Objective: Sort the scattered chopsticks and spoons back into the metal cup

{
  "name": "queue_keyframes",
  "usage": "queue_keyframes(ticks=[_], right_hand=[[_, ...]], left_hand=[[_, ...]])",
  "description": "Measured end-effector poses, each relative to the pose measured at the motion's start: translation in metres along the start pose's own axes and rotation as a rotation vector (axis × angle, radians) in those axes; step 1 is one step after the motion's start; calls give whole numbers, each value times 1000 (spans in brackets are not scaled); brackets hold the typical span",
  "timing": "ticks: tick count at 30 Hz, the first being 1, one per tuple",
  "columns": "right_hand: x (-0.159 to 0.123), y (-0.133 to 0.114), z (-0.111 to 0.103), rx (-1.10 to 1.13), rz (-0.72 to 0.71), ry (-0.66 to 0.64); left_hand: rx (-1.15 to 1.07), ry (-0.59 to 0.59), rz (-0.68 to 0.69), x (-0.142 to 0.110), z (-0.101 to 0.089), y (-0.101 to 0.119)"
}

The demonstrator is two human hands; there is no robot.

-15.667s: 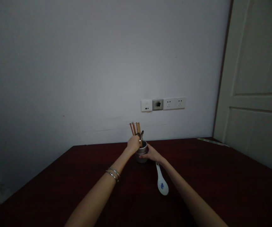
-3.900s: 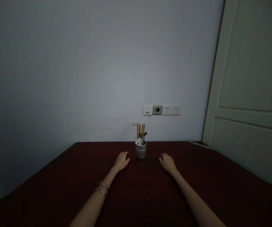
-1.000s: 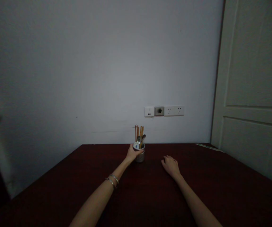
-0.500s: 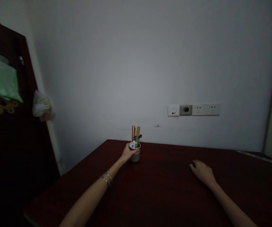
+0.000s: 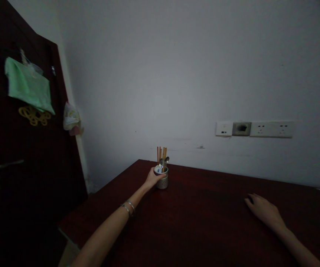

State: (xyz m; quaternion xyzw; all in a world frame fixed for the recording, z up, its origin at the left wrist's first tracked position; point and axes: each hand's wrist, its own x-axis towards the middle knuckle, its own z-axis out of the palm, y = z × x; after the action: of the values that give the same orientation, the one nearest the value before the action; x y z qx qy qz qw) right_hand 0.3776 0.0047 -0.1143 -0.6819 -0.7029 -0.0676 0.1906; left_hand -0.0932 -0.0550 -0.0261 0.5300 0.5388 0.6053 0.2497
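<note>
A small grey utensil cup (image 5: 163, 182) stands near the far left corner of the dark red table (image 5: 204, 218). It holds several wooden chopsticks (image 5: 160, 152), metal spoons (image 5: 164, 162) and a white ceramic spoon with a blue mark (image 5: 158, 170). My left hand (image 5: 152, 178), bangles on its wrist, is wrapped round the cup's left side. My right hand (image 5: 263, 209) lies flat on the table far to the right, fingers stretched out, holding nothing.
A dark wooden door (image 5: 23, 155) stands at the left with a green cloth (image 5: 28, 85), a yellow ornament (image 5: 34, 115) and a small bag (image 5: 71, 118) hanging on it. Wall sockets (image 5: 256, 129) sit above the table. The table's left edge is close to the cup.
The view has swung left, bringing the dark door into sight. My left hand has gone from lying beside the cup to gripping it and sliding it toward the left corner. My right hand stays flat.
</note>
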Motion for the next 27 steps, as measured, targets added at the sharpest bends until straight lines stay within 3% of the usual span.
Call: queue_keyframes(ticks=[22,27], right_hand=[[-2,-2,-2,-62,-27,-2],[-4,-4,-4,-85,-40,1]], left_hand=[[-97,-165,-2,-3,0,-14],[-41,-262,-81,-2,-15,-24]])
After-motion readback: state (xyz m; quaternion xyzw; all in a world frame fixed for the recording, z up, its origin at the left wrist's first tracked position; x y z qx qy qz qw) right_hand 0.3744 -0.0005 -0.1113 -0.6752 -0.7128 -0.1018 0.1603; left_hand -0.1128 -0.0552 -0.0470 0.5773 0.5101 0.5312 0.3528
